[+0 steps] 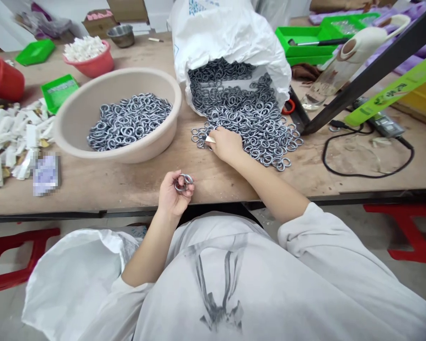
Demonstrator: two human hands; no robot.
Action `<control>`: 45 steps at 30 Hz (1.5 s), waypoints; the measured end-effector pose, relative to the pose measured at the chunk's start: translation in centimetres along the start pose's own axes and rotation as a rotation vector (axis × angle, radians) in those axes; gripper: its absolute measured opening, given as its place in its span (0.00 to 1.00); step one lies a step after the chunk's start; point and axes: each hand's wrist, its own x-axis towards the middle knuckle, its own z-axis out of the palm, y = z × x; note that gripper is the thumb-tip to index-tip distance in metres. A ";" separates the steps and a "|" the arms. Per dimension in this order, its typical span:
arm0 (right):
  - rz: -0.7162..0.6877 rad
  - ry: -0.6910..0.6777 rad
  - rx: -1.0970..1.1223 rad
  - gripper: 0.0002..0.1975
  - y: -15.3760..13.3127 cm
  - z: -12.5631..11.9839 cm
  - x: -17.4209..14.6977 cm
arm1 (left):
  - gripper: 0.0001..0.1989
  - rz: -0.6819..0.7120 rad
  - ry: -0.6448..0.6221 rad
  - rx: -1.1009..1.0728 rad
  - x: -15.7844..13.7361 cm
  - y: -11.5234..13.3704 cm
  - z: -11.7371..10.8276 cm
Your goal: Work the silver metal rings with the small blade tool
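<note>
My left hand [175, 192], palm up near the table's front edge, is closed round a few metal rings [181, 183]. At the left edge of a spilled heap of grey metal rings [259, 125], my right hand [226, 143] points its curled fingers down. A small cream strip [210, 139] shows at those fingers; I cannot tell whether it is wrapped on one or held. What lies under the fingertips is hidden. The heap runs out of a white sack [230, 35] lying on its side. Left of it stands a large beige basin [117, 78], part full of similar rings.
White pieces [30, 135] lie heaped at the left, near a red bowl [92, 64] and a green tray [59, 92]. A dark metal bar [362, 71] slants across the right, near a black cable [358, 176] and a clear bottle [335, 76]. Below hangs an open white bag [74, 274].
</note>
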 end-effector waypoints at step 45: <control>0.178 -0.250 1.693 0.26 -2.3 -0.8 -11.4 | 0.24 0.462 -0.353 0.430 0.3 -5.0 1.4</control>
